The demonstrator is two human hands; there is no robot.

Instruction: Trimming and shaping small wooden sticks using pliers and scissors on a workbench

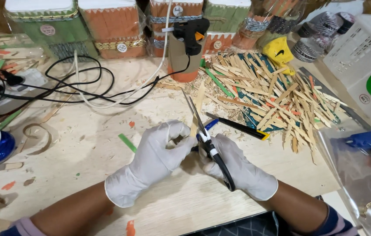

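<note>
Gloved hands trim a wooden stick with scissors at the centre of the counter.

Low in the frame, the left hand [157, 155] has its grip pinched tight on the lower end of a thin wooden stick [198, 108], which stands nearly upright; the right hand [238, 168], just beside it, has its grip closed around the black handles of scissors [205, 137] (blades slightly parted against the stick). Behind them a black-and-yellow utility knife [238, 126] lies on the shaving-strewn counter [89, 144]. Farther, right of centre, a heap of cut sticks [277, 94] spreads; a black glue gun [190, 35] stands at top centre.
</note>
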